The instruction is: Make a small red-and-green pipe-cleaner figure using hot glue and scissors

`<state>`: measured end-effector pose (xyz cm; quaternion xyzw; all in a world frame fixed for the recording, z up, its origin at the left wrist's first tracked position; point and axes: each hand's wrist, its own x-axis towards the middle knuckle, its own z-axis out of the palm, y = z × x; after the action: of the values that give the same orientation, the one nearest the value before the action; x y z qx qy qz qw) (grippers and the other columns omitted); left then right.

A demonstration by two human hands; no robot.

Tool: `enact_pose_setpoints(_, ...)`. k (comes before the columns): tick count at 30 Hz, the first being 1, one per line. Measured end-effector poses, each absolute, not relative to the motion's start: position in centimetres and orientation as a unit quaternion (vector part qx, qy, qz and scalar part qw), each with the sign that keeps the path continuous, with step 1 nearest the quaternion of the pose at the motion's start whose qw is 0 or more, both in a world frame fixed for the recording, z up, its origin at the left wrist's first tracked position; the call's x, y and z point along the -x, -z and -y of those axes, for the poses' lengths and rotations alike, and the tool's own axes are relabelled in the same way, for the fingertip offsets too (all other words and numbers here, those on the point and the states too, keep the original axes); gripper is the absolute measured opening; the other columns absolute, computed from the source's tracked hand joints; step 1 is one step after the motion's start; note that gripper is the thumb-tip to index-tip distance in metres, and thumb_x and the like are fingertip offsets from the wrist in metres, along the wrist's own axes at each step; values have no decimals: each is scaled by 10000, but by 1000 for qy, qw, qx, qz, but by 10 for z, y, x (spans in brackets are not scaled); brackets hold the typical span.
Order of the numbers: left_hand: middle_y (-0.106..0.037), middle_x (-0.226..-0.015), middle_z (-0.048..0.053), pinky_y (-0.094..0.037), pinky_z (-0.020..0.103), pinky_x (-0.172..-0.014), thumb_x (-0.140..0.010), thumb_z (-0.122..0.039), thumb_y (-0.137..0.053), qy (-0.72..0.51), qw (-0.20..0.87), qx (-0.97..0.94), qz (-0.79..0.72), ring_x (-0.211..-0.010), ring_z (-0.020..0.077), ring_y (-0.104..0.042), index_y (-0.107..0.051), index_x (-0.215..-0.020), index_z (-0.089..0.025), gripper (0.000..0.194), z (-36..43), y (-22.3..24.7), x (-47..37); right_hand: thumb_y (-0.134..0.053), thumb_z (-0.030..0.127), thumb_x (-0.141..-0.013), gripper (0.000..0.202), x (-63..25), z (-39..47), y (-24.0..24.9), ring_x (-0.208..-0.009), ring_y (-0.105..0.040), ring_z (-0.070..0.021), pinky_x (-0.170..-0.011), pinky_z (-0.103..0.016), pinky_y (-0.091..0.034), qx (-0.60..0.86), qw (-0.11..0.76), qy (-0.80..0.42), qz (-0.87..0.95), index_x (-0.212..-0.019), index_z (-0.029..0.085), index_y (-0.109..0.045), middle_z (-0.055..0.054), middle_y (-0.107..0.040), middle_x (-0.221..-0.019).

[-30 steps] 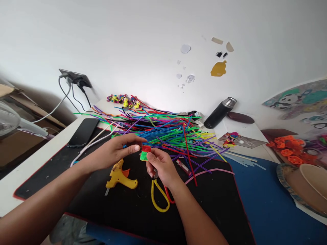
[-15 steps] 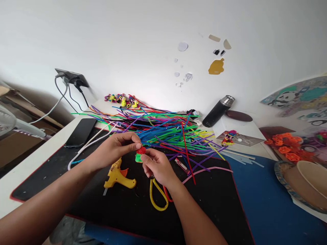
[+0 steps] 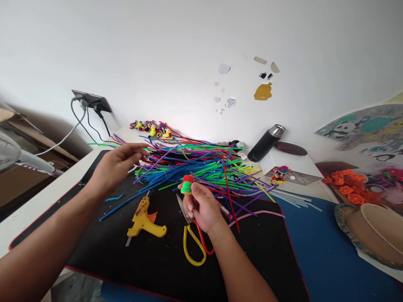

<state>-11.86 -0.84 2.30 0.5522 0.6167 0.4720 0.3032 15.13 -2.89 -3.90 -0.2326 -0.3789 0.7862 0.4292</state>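
Observation:
My right hand point(image 3: 203, 207) pinches a small coiled pipe-cleaner piece point(image 3: 188, 185), red on top and green below, with an orange edge at its bottom. My left hand point(image 3: 121, 161) is apart from it, over the left end of the pipe-cleaner pile point(image 3: 189, 167); its fingers are stretched out, thumb below, nothing seen between them. Scissors point(image 3: 194, 247) with one yellow and one red handle lie below my right hand, which partly covers them. To their left lies a yellow hot glue gun point(image 3: 145, 220) with a glue stick poking out of its back.
Small pipe-cleaner figures point(image 3: 151, 128) sit behind the pile. A black flask point(image 3: 266, 142) leans at the back right, near another figure point(image 3: 280, 174). Clear glue sticks point(image 3: 294, 199) lie on the blue surface. A phone point(image 3: 94, 165) is partly hidden by my left hand. Bowls point(image 3: 349, 226) stand far right.
My left hand has let go of the coiled piece and moved left toward the pile. My right hand has shifted slightly right with the piece, uncovering the scissor blades.

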Motion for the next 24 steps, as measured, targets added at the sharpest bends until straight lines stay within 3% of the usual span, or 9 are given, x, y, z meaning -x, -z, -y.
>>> enact_pose_setpoints(2, -797, -1029, 57, -558, 342, -866, -981, -572, -725, -431, 325, -578, -612, -940, 226, -705, -735, -1271, -183, 485, 16, -27, 118, -804, 658, -944, 484, -152, 28, 38, -407, -406, -87, -447, -264, -250, 224, 443, -787, 366, -950, 175, -793, 69, -489, -546)
enact_pose_setpoints(6, -795, -983, 53, -569, 331, -809, -995, -693, -655, -317, 327, -688, -565, -916, 251, -714, -768, -1091, -216, 499, 37, -30, 95, -787, 645, -968, 471, -150, 29, 40, -402, -404, -90, -444, -265, -248, 219, 442, -791, 362, -992, 175, -792, 68, -496, -547)
enact_pose_setpoints(8, -803, -999, 49, -575, 321, -779, -996, -692, -651, -283, 324, -716, -550, -909, 255, -731, -758, -1154, -232, 497, 43, -31, 82, -781, 638, -977, 463, -149, 30, 41, -405, -409, -88, -442, -259, -255, 219, 437, -793, 364, -987, 176, -774, 68, -504, -552)
enact_pose_setpoints(11, -813, -1026, 46, -588, 321, -785, -1018, -643, -631, -263, 328, -737, -530, -899, 250, -754, -731, -1291, -235, 501, 45, -33, 68, -780, 637, -981, 465, -148, 31, 43, -405, -417, -84, -439, -249, -263, 220, 435, -793, 365, -896, 185, -714, 69, -512, -555)
enact_pose_setpoints(15, -834, -1128, 50, -585, 319, -869, -1066, -569, -560, -262, 329, -745, -517, -1012, 259, -777, -769, -1217, -237, 421, 41, -37, 63, -778, 626, -987, 501, -146, 33, 44, -405, -442, -85, -431, -247, -276, 222, 430, -792, 372, -779, 203, -610, 60, -537, -557)
enact_pose_setpoints(24, -774, -832, 10, -508, 272, -706, -1079, -449, -545, -262, 238, -786, -507, -748, 196, -717, -762, -975, -221, 331, 39, -25, 64, -798, 654, -954, 499, -142, 36, 44, -397, -448, -86, -419, -249, -276, 237, 393, -794, 399, -828, 202, -629, 60, -569, -557)
